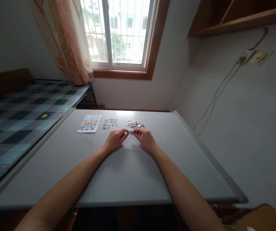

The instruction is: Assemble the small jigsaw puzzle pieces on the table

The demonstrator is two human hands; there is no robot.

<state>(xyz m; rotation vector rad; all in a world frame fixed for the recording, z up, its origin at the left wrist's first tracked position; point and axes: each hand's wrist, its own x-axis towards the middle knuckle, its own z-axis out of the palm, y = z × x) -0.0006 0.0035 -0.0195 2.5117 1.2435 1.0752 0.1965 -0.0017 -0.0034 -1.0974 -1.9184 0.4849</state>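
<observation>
My left hand [115, 139] and my right hand [146, 140] meet over the table, thumbs and fingers pinched close together. Small jigsaw puzzle pieces [131, 133] show at and just under the fingertips, and both hands appear to grip them there. How the pieces sit between the fingers is too small to make out. Right behind my hands lies a heap of loose puzzle pieces [135, 124]. Several more pieces are laid out in spaced rows [111, 122] to the left of it. Further left, a printed picture card [89, 124] with a colourful cartoon design lies flat.
The white table [118, 179] has raised edges at left and right. A bed with a checked mattress [53, 102] stands along its left side. A window [125, 32] and an orange curtain [65, 41] are beyond. Cables [214, 96] hang from a wall socket at right.
</observation>
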